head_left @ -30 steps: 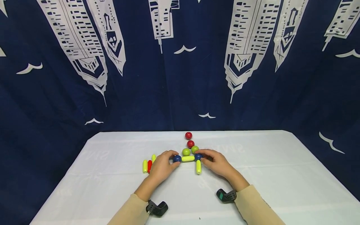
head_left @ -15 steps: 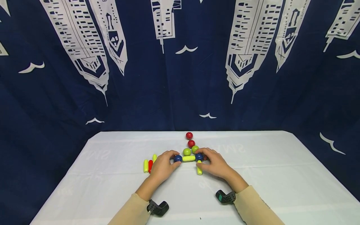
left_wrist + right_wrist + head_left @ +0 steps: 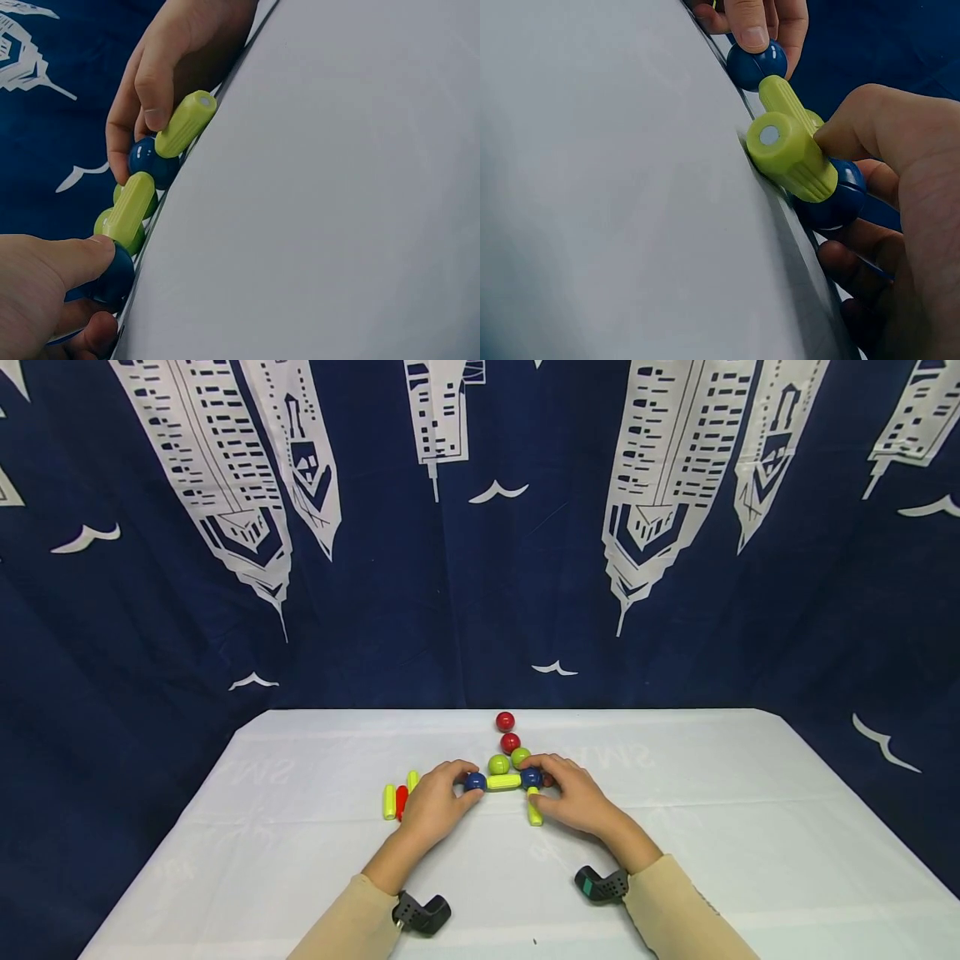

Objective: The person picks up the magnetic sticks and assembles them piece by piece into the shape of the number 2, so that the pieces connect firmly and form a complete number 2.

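My left hand [image 3: 435,797] pinches a blue ball [image 3: 476,782] between thumb and fingers. A yellow-green grooved rod [image 3: 503,782] joins it to a second blue ball [image 3: 531,777]. My right hand [image 3: 576,795] has its fingers curled round that second ball, with the thumb against another yellow-green rod [image 3: 799,165]. This rod sticks out from the ball toward the near side of the table, a grey disc on its free end. In the left wrist view, the left thumb [image 3: 79,259] lies over the place where the first ball meets its rod.
Two green balls [image 3: 498,765] sit right behind the joined rod, and two red balls [image 3: 506,722] farther back. Left of the left hand lie a red rod [image 3: 402,802] and yellow-green rods [image 3: 389,802], partly hidden by it. A dark blue curtain [image 3: 450,610] hangs behind the white table [image 3: 300,860].
My right thumb has moved from the blue ball onto the near rod, and that rod's free end has swung slightly right. The left hand keeps its hold on its ball.
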`<state>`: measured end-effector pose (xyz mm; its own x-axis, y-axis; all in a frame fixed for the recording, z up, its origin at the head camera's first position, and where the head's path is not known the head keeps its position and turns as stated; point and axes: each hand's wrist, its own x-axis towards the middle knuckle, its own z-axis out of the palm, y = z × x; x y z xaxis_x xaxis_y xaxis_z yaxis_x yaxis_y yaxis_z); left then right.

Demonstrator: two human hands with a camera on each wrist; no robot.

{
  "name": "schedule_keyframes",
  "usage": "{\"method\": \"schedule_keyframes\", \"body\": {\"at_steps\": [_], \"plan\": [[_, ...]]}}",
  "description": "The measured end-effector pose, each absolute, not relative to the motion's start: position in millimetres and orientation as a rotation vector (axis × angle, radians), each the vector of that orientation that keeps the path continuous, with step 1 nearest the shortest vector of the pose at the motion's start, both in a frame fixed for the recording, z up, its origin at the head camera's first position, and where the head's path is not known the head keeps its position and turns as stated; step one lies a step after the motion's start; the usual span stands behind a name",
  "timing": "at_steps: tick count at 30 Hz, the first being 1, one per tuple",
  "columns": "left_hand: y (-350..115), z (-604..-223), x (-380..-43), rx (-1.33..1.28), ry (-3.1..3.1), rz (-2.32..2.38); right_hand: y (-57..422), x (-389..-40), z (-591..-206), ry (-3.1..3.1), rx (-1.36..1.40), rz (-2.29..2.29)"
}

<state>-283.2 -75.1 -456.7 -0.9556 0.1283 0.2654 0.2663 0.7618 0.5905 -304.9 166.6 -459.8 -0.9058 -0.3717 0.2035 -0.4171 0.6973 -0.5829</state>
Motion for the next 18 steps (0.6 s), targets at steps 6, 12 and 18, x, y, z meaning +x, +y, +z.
{"method": "schedule_keyframes", "body": {"at_steps": [6, 12, 18], "plan": [[-74.7, -456.3, -283.2, -0.302, -2.761, -0.961, 168.2, -305.0, -459.1, -2.821, 0.680, 1.029], [-73.7, -457.3, -283.0, -0.305, -2.763, -0.932, 169.5, -304.9, -459.2, -2.826, 0.674, 1.029], [-74.2, -459.9, -282.6, -0.335, -2.762, -0.886, 170.1, -305.0, -459.8, -2.825, 0.687, 1.037]]}}
